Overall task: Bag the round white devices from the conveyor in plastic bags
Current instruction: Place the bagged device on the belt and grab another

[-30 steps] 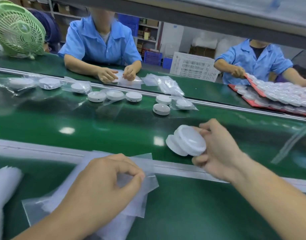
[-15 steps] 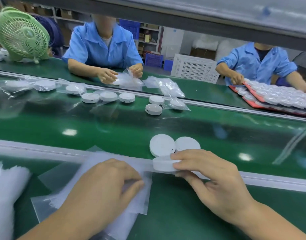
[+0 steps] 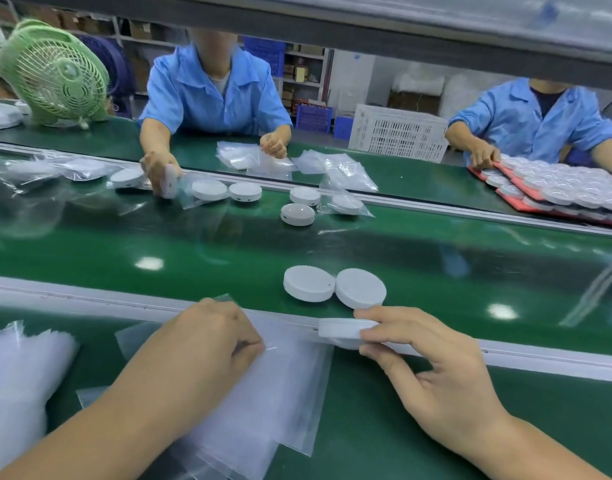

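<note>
My right hand (image 3: 432, 372) pinches a round white device (image 3: 342, 332) edge-on over the conveyor's near rail, at the mouth of a clear plastic bag (image 3: 290, 382). That bag tops a loose pile of bags on the green table, and my left hand (image 3: 207, 344) is closed on its upper edge. Two more white devices (image 3: 308, 284) (image 3: 360, 287) lie side by side on the green conveyor belt (image 3: 193, 247) just beyond. Further devices, some bagged, lie along the belt's far side (image 3: 297, 213).
Across the belt a person in blue (image 3: 211, 95) handles a device and bags; another at the right (image 3: 533, 119) works at red trays of devices (image 3: 557, 192). A green fan (image 3: 55, 77) stands far left, a white crate (image 3: 398, 136) behind. More bags (image 3: 17, 386) lie at my left.
My right hand brought devices from above the belt toward me, set two down on the belt, and now holds one at the bag's mouth. My left hand stayed on the bags.
</note>
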Action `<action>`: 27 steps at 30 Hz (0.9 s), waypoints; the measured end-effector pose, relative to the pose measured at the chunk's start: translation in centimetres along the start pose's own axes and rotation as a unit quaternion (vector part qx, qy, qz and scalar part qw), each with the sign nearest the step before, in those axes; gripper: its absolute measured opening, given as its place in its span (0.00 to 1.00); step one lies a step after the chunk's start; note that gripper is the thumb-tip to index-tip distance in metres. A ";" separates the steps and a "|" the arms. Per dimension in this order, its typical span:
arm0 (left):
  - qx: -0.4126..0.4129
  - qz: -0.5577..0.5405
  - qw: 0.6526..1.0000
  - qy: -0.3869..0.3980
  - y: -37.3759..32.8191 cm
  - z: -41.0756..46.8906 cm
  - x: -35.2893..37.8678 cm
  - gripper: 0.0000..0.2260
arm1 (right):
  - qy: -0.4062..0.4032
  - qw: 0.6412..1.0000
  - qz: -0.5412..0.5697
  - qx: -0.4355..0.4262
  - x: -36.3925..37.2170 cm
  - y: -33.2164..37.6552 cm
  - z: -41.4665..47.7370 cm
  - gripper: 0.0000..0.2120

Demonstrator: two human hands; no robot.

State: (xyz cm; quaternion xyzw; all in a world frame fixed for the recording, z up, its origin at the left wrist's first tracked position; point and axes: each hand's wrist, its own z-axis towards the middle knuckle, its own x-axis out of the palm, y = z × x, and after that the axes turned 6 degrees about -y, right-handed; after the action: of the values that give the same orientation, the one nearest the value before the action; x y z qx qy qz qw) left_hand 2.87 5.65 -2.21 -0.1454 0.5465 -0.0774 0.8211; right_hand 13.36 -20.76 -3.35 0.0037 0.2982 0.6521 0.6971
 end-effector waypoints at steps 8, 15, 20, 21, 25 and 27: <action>0.090 -0.108 0.988 -0.059 -3.6 -0.6 -1.4 0.10 | -0.056 0.998 0.000 -0.009 -0.4 0.1 0.3 0.07; 0.043 -0.241 0.965 -0.090 -3.8 -0.7 -1.0 0.05 | 0.022 0.987 -0.032 -0.158 -1.4 -0.5 0.8 0.18; 0.018 -0.333 0.940 -0.073 -4.5 -0.8 -1.1 0.05 | 0.070 0.984 0.012 -0.164 -0.8 0.2 1.0 0.13; 0.017 -0.347 0.935 -0.073 -4.5 -0.8 -1.0 0.04 | 0.065 0.986 0.024 -0.149 -0.7 0.5 1.1 0.10; 0.007 -0.454 0.891 0.029 -5.0 -1.1 -1.8 0.19 | -0.014 0.995 0.093 0.038 -0.2 2.6 1.0 0.06; -0.004 -0.466 0.884 0.024 -5.8 -1.4 -1.6 0.27 | -0.048 0.964 0.188 0.182 0.6 3.9 1.1 0.13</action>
State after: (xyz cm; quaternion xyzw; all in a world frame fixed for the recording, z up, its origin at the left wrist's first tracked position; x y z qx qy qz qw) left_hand 1.18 0.45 0.58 -0.3848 0.4353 -0.4524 0.6766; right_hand 10.27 -19.20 -1.12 0.2178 0.3716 0.7051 0.5633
